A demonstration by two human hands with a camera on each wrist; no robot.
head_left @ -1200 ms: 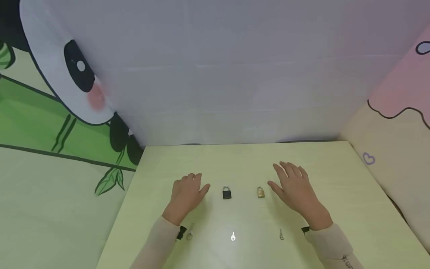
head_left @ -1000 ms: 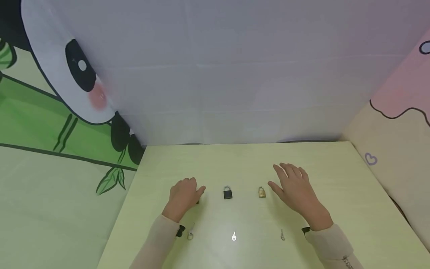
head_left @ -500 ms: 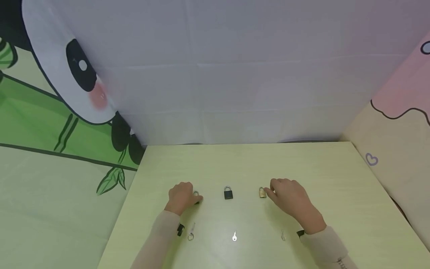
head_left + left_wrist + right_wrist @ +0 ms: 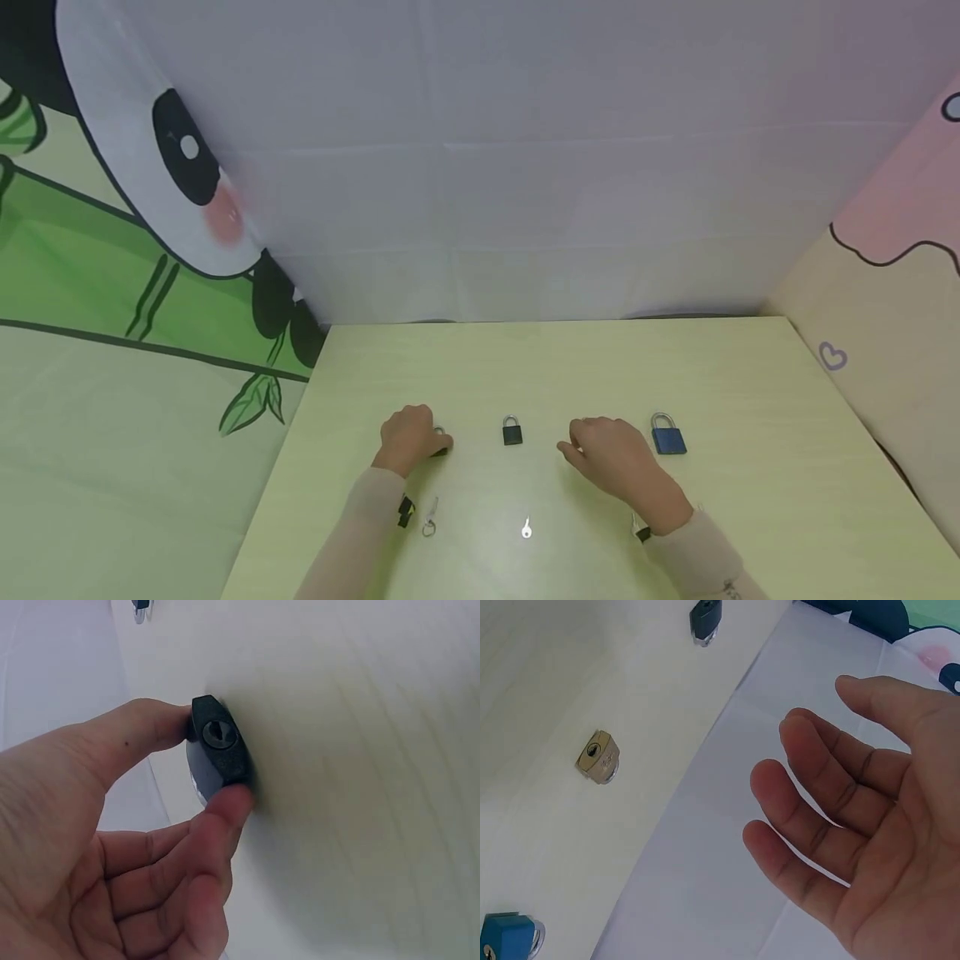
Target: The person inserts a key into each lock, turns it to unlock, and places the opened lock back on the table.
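My left hand [image 4: 408, 437] pinches a dark padlock [image 4: 219, 742] between thumb and fingertips, its keyhole end turned to the left wrist view; from the head most of it is hidden. A black padlock [image 4: 512, 434] with a silver shackle lies between my two hands. My right hand [image 4: 611, 458] is held over the table with loosely bent fingers and nothing in them. It covers a brass padlock [image 4: 598, 757] in the head view. Just right of that hand lies a larger blue padlock [image 4: 669, 437].
Nearer me on the pale table [image 4: 555, 358] lie a key on a ring [image 4: 430, 521] by my left sleeve and a bright key [image 4: 527, 528] in the middle. Another key [image 4: 634, 523] is partly hidden by my right wrist. A printed cloth wall [image 4: 525, 208] stands behind the table.
My left hand has come down and gripped the dark padlock. My right hand has lowered and moved left and nearer, covering the brass padlock and revealing the blue one.
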